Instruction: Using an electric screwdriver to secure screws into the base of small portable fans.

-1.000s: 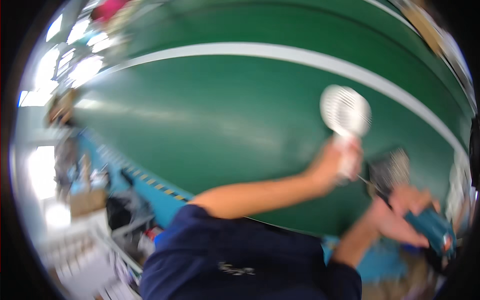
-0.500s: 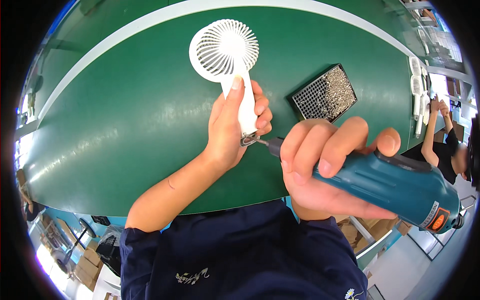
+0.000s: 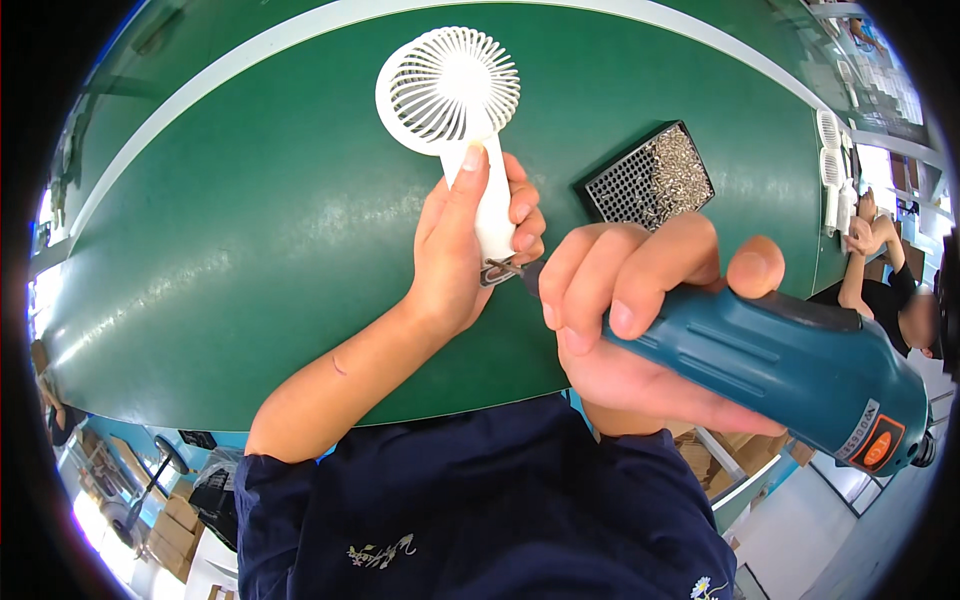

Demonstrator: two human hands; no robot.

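Note:
A white handheld fan [image 3: 450, 88] with a round slatted cage is held by its handle in my left hand [image 3: 458, 235]. The thumb presses along the handle's front and the fingers wrap round its right side. My right hand [image 3: 650, 320] is closed around a teal electric screwdriver [image 3: 770, 370], whose dark nose points left. The bit reaches the lower end of the fan's handle, where a small dark opening shows. Whether a screw sits under the tip is too small to tell.
A black perforated tray [image 3: 625, 190] with many small metal screws lies beyond my right hand on the green table [image 3: 250, 270]. Several white fans [image 3: 831, 170] stand at the far right, near a co-worker's hands [image 3: 872, 235]. A pale strip [image 3: 300, 28] crosses the table's back.
The screwdriver and my right hand have moved slightly left, bringing the bit closer into the handle's end. The fan has shifted up a little. The co-worker's hands have moved lower.

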